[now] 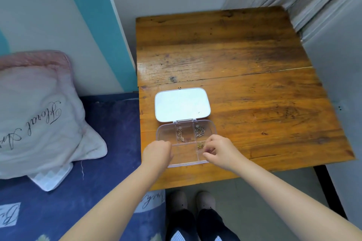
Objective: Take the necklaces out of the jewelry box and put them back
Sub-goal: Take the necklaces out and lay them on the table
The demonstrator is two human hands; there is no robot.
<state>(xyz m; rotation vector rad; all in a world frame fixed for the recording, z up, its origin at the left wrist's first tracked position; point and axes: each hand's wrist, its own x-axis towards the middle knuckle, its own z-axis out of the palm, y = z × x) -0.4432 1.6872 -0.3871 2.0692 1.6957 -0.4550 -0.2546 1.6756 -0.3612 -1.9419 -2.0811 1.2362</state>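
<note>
A clear plastic jewelry box (166,132) lies open near the wooden table's left front edge, its white lid (182,104) folded back flat. One far compartment holds a pale gold necklace (179,134), and a silver chain necklace (200,130) lies in the compartment to its right. A small gold necklace (200,146) sits in the near right compartment. My right hand (219,149) is over that compartment, fingertips pinched on its thin chain. My left hand (157,152) grips the box's near left corner, fingers curled.
The wooden table (244,84) stands in a corner, with a wall behind and grey boards at the right. A bed with a blue cover (88,162) and a pink pillow (35,107) lies to the left. My feet (193,200) are below the table's front edge.
</note>
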